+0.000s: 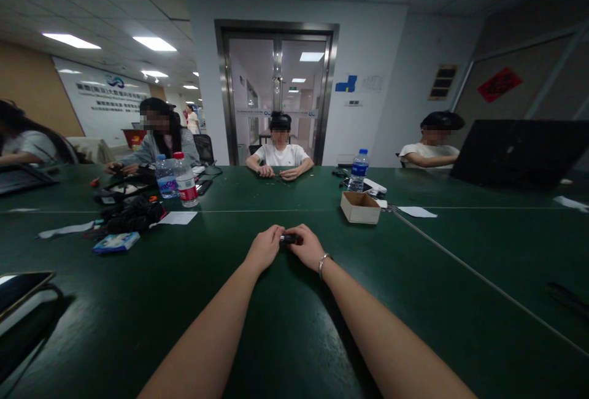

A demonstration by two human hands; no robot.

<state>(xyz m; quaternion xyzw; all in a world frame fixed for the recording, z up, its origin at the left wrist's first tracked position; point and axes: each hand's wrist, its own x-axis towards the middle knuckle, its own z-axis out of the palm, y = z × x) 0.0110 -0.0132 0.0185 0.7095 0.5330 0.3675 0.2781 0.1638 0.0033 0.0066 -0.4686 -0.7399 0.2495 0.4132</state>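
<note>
Both of my hands meet over the green table (276, 301), near the middle of the view. A small dark object (288, 239) with a shiny part lies between them. My left hand (265, 248) has its fingertips closed on the object's left end. My right hand (307, 248), with a silver bracelet (323, 265) at the wrist, closes its fingers round the right end. The fingers hide much of the object, and what it is cannot be made out.
An open box (361, 209) stands beyond my right hand, near a blue-capped bottle (359, 170). Two bottles, black cables (131, 215) and a blue packet (116, 242) lie left. A phone (23, 291) is near left. Several people sit around the table; a black monitor (519, 152) stands right.
</note>
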